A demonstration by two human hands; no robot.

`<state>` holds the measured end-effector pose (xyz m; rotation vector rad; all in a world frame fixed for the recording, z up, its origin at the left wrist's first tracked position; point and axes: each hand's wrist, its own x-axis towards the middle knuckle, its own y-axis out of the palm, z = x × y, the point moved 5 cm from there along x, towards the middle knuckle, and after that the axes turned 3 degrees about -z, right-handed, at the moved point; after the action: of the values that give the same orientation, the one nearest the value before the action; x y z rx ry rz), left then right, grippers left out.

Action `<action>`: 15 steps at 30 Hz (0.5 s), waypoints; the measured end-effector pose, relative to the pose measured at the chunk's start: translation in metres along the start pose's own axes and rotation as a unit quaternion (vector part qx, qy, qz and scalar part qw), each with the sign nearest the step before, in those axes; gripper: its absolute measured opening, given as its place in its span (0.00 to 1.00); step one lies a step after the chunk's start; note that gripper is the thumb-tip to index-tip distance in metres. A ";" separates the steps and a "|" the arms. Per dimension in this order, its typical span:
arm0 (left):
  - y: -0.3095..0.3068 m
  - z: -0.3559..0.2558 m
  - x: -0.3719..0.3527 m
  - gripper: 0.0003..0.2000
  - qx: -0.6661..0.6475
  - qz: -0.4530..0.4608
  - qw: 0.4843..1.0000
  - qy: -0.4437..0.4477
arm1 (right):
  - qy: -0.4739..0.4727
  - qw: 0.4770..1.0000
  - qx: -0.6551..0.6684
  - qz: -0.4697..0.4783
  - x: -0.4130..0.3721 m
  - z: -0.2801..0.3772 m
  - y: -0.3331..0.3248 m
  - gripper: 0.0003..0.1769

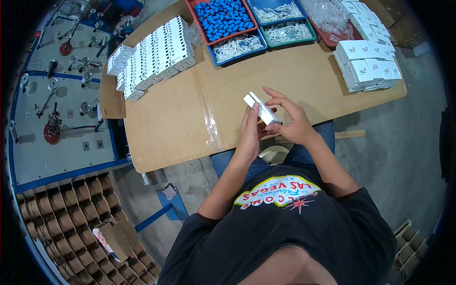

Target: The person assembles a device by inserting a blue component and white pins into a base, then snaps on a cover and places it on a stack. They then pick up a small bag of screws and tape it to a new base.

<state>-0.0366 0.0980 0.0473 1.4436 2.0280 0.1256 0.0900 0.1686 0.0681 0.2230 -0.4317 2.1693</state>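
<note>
A small white box [263,112] is held tilted above the front of the cardboard-covered table. My left hand [249,130] grips it from the left, the thumb lying along its upper face. At the lower right end, my right hand [294,121] has its thumb against the box. The index and middle fingers of that hand are spread and curve over the box's right side. What the fingers underneath do is partly hidden.
Stacked white boxes [159,52] stand at the table's left, and more white boxes with red print [368,69] at the right. Along the back are a red tray of blue pieces [223,20], trays of white pieces [237,49], and plastic bags [327,19]. The cardboard tabletop [166,128] lies between.
</note>
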 end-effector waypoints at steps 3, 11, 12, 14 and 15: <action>0.004 0.001 -0.001 0.32 0.024 0.020 1.000 -0.004 | -0.002 0.997 0.071 -0.027 0.002 0.005 -0.001 0.40; 0.000 0.000 0.002 0.28 -0.025 0.043 0.999 0.016 | -0.005 0.998 0.028 0.051 0.001 0.002 0.015 0.47; -0.001 0.003 0.003 0.28 -0.025 0.044 0.999 0.015 | -0.004 0.998 0.028 0.050 0.001 0.003 0.017 0.47; -0.004 0.005 0.004 0.27 -0.029 0.036 0.998 0.032 | -0.032 0.999 0.019 0.033 0.000 0.006 0.018 0.45; -0.003 0.005 0.003 0.27 -0.030 0.035 0.998 0.032 | -0.032 0.999 0.019 0.034 -0.001 0.006 0.019 0.45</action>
<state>-0.0364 0.0977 0.0406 1.4915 2.0077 0.2629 0.0752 0.1552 0.0692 0.3039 -0.4394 2.2439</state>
